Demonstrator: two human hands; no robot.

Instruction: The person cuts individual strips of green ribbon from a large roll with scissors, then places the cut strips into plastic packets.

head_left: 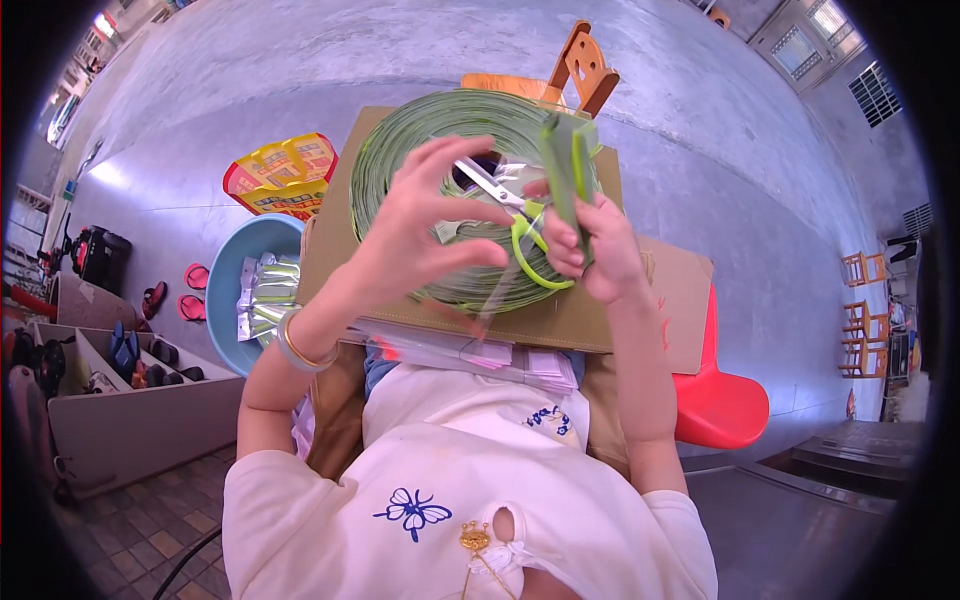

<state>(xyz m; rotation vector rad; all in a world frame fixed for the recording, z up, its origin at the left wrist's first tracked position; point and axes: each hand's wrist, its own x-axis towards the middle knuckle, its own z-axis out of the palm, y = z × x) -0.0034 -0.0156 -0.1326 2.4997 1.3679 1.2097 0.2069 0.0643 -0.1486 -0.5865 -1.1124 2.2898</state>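
Observation:
My left hand (pixel 430 225) is raised over the coil's left side, its thumb and fingers curved and apart with nothing between them. In my right hand (pixel 605 245), the fingers are closed around a folded green plastic strip (pixel 565 165) that sticks up above the fist. Scissors (pixel 527 240) with yellow-green handles appear between the hands, blades pointing up and left toward my left fingers. Their handle loops overlap the edge of my right hand in this view. Behind both hands a large coil of green strip (pixel 385 165) lies flat on a brown cardboard box (pixel 570 330).
Flat pale packets (pixel 545 368) lie at my lap. Left stand a blue tub (pixel 225 290) holding silvery-green packets (pixel 270 290), a yellow-red bag (pixel 285 170) and a shoe rack (pixel 130 420). A red chair (pixel 725 410) is right; a wooden chair (pixel 585 70) stands beyond the box.

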